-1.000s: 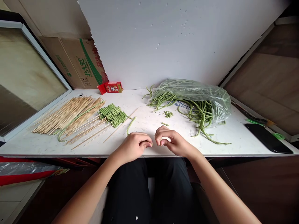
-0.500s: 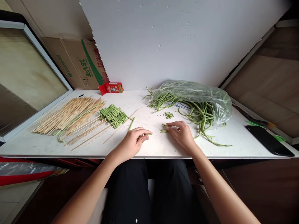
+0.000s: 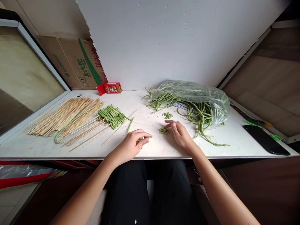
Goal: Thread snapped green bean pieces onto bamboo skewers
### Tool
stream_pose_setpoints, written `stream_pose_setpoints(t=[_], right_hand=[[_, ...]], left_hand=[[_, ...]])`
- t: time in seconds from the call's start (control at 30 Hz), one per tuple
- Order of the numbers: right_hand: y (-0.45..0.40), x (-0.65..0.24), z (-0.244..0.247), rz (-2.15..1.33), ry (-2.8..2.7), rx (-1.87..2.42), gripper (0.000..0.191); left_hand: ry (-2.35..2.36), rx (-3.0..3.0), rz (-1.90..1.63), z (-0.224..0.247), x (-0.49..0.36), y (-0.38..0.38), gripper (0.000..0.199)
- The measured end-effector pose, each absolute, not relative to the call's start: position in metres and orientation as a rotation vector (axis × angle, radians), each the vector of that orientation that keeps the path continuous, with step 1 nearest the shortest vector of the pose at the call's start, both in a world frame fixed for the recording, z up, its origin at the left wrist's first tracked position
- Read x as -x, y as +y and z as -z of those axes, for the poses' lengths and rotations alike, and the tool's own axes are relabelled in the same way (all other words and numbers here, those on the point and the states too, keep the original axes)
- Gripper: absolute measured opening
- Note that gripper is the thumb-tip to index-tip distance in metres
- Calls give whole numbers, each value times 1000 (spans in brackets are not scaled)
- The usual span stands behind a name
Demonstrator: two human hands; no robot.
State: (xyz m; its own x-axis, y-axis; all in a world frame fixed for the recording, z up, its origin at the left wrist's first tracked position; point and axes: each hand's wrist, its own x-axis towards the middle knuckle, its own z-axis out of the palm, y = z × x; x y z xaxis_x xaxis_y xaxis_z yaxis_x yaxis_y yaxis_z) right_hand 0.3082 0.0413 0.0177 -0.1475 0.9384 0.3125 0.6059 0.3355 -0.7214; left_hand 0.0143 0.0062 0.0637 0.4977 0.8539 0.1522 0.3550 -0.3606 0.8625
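My left hand [image 3: 135, 142], near the table's front edge, pinches a green bean [image 3: 148, 137] between thumb and fingers. My right hand [image 3: 179, 132] holds nothing; its fingers are stretched out and its thumb stands up. Just left of its fingertips lies a small bunch of cut bean pieces [image 3: 163, 131]. A longer piece of bean [image 3: 130, 125] rests behind my left hand. Farther left, rows of bean pieces threaded on skewers [image 3: 112, 116] lie together, with the bare skewer ends pointing toward the front left.
Many bare bamboo skewers [image 3: 63, 114] are spread at left, a long bean across them. An opened red box [image 3: 113, 88] stands behind. At right, a clear plastic bag [image 3: 194, 89] holds long beans. Bean tips [image 3: 167, 115] lie before it. A black phone [image 3: 266, 140] is far right.
My right hand has come off the small bunch of bean pieces, shifted slightly right, and raised its thumb. My left hand keeps the bean in nearly the same place. The view has shifted slightly.
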Motion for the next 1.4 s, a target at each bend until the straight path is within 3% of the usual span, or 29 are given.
stream_pose_setpoints(t=[0.27,0.4,0.53,0.67,0.83,1.4], right_hand=[[34,-297,-37,-622,-1726,1266,56],[17,-278,-60,-918,-1834,1090,41],[4,-261,-68,-874,-1917,943,30],[3,-258,-67,-786,-1887,921,18],[5,-262,-72,-755,-1881,933,15],[-6,-254,-83,-652,-2091,847,7]], left_hand=[[947,-1989,-835,-63,-15,4,33],[952,-1947,-939,-61,-19,4,35],[930,-1875,-1007,-61,-21,3,29],[916,-1830,-1022,-64,-21,2,39],[955,-2015,-1045,-70,-19,1,15],[913,-2073,-924,-74,-23,-6,10]])
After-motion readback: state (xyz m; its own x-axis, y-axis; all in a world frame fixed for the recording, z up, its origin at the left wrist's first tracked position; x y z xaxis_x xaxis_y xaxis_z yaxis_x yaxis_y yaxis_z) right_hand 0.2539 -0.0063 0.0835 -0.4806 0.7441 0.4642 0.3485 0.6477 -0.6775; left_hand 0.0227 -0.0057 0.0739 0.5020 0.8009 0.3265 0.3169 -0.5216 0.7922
